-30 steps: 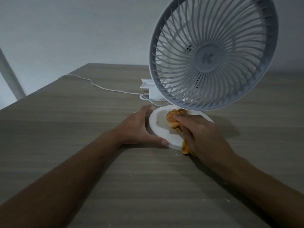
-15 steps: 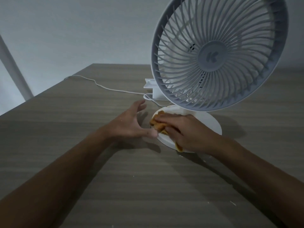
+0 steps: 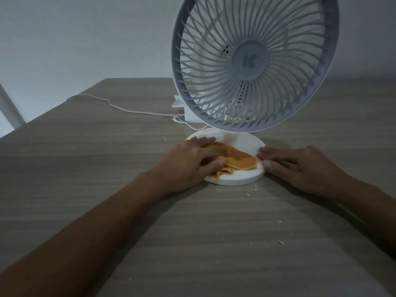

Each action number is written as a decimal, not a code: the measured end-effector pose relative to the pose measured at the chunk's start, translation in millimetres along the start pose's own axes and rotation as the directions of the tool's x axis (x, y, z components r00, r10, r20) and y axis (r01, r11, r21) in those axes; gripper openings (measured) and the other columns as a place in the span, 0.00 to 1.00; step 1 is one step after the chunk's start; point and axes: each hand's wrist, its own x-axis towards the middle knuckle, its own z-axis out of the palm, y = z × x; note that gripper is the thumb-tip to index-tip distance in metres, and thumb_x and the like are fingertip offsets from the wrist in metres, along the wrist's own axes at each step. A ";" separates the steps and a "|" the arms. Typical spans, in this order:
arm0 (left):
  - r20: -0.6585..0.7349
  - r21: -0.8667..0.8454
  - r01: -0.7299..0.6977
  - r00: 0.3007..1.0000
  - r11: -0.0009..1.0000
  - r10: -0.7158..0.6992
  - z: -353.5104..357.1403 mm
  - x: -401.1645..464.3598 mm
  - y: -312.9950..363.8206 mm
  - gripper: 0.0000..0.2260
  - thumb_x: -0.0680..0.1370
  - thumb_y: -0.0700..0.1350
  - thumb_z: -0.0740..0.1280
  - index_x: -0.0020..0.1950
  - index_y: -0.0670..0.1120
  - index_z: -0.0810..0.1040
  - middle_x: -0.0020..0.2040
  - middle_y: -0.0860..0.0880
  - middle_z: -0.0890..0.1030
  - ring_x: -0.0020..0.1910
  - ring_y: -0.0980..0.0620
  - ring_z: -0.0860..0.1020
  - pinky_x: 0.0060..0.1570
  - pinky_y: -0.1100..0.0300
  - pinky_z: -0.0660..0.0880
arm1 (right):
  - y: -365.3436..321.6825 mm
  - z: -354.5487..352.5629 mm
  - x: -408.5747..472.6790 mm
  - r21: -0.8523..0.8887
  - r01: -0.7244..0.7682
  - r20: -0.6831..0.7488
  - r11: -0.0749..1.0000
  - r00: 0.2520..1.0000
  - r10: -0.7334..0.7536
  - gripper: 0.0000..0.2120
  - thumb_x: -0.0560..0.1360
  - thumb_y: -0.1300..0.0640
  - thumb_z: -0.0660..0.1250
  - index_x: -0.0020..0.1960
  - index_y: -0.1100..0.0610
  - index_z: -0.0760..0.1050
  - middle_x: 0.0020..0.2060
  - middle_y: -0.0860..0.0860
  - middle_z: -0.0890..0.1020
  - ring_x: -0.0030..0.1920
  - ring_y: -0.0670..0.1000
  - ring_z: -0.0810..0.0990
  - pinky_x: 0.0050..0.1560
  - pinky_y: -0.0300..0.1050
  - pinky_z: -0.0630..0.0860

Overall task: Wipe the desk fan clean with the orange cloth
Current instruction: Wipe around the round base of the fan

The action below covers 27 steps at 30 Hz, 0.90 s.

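A white desk fan (image 3: 250,61) with a grey round grille stands upright on its round white base (image 3: 240,180) on a wooden table. An orange cloth (image 3: 240,159) lies bunched on the front of the base. My left hand (image 3: 188,161) presses on the cloth's left end, fingers over it and thumb tucked against its near edge. My right hand (image 3: 300,166) lies flat on the table at the base's right side, fingertips touching the rim and the cloth's right tip, holding nothing.
A white cable (image 3: 128,110) runs across the table to a white box (image 3: 182,110) behind the fan. Small pale crumbs (image 3: 280,242) lie scattered on the table near the base. The table's left edge slants away, with a white pole (image 3: 8,110) beyond it.
The cloth went from my right hand to my left. My right hand let go and moved to the base's right rim; my left hand moved from the left rim onto the cloth.
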 end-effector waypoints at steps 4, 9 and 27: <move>-0.072 -0.070 -0.016 0.997 0.997 0.011 -7.9 -15.8 -13.4 0.15 0.81 0.53 0.61 0.66 0.56 0.77 0.72 0.52 0.71 0.72 0.54 0.68 0.68 0.56 0.67 | 4.6 -0.6 1.9 -0.054 0.037 0.014 0.998 0.999 -0.036 0.30 0.68 0.31 0.64 0.64 0.47 0.79 0.63 0.41 0.78 0.61 0.26 0.66 0.60 0.13 0.56; -0.054 -0.273 -0.068 0.997 0.960 0.055 -23.3 -54.4 -17.5 0.14 0.78 0.45 0.67 0.63 0.50 0.80 0.70 0.52 0.74 0.71 0.57 0.70 0.68 0.56 0.70 | 7.5 -4.6 5.7 -0.071 0.044 0.068 0.996 0.997 -0.039 0.33 0.67 0.29 0.63 0.66 0.44 0.77 0.66 0.41 0.76 0.62 0.23 0.59 0.60 0.16 0.55; -0.219 -0.293 0.336 0.888 0.895 -0.405 -11.0 31.3 -67.4 0.12 0.78 0.44 0.68 0.62 0.50 0.81 0.53 0.47 0.84 0.44 0.58 0.79 0.48 0.69 0.72 | 0.3 -3.1 10.8 -0.040 0.026 0.046 0.999 0.999 -0.024 0.35 0.61 0.29 0.68 0.61 0.47 0.81 0.60 0.41 0.81 0.57 0.28 0.72 0.60 0.20 0.63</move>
